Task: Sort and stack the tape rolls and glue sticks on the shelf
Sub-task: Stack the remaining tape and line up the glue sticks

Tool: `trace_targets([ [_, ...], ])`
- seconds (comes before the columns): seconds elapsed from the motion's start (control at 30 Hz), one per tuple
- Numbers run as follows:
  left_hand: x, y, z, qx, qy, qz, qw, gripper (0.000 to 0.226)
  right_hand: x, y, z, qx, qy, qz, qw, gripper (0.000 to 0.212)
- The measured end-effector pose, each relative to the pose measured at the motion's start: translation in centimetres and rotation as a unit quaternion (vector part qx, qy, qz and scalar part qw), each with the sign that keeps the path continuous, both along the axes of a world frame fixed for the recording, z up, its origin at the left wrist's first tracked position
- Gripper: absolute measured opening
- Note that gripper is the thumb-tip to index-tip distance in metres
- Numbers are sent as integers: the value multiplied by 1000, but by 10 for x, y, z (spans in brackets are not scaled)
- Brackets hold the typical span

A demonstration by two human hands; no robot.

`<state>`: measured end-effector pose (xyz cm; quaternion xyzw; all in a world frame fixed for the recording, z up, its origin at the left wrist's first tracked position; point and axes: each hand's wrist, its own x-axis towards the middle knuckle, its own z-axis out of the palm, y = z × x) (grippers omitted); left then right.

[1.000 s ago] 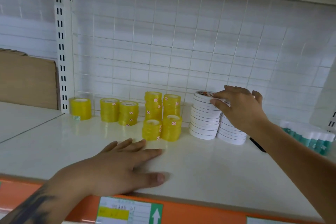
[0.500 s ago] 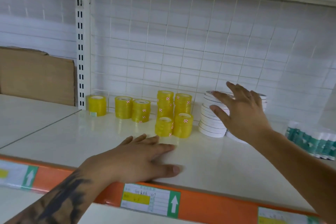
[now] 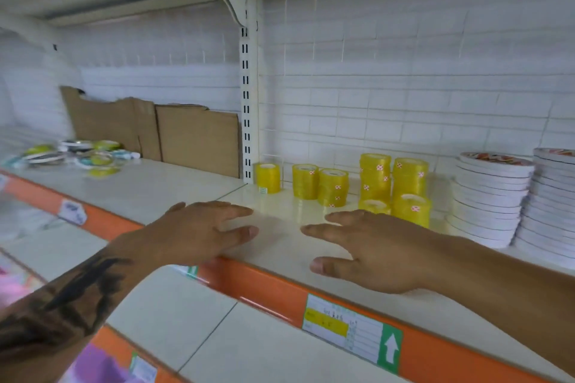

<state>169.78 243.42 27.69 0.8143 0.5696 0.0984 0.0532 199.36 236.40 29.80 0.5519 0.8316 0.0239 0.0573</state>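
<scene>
I see both hands laid palm-down near the front edge of the white shelf [image 3: 174,186], holding nothing. The left hand [image 3: 199,232] sits at centre frame, its fingers [image 3: 236,211] straight and loosely spread, pointing right. The right hand [image 3: 376,253] lies just right of it, fingers [image 3: 323,232] straight and spread, pointing left toward the other hand; a bare strip of shelf separates the two sets of fingertips.

The yellow tape rolls [image 3: 376,180] stand behind the hands, against the white grid back panel [image 3: 404,87]: a single roll by the slotted upright [image 3: 247,102], two short stacks beside it, then taller stacks with two lower ones in front. The nearest low stack stands just beyond my right fingers, not touching as far as I can tell. Two stacks of white tape rolls [image 3: 488,199] fill the right edge of the frame, well clear of both hands.

At far left lies a blurred heap of mixed tape rolls [image 3: 77,154] in front of cardboard sheets [image 3: 193,137]. An orange price rail [image 3: 264,283] runs along the shelf front.
</scene>
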Motion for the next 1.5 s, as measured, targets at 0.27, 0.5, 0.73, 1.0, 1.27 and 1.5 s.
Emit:
trace_targets([
  [0.27, -102, -10, -13, 49, -141, 135, 980, 65, -82, 55, -17, -49, 76, 88, 992, 81],
  [0.5, -195, 33, -10, 45, -101, 195, 975, 51, -167, 102, -18, -51, 106, 102, 988, 89],
  [0.73, -327, 123, -24, 70, -167, 199, 963, 60, -289, 195, -20, -33, 154, 100, 983, 89],
  [1.0, -437, 240, -22, 69, -123, 175, 975, 61, -440, 318, -29, -7, 195, 83, 977, 75],
  [1.27, -454, 325, -14, 72, -2, 93, 993, 55, -501, 385, -45, 39, 254, 69, 964, 49],
  [1.5, -450, 339, -17, 131, -19, 86, 987, 16, -502, 380, -38, 71, 309, 41, 948, 22],
])
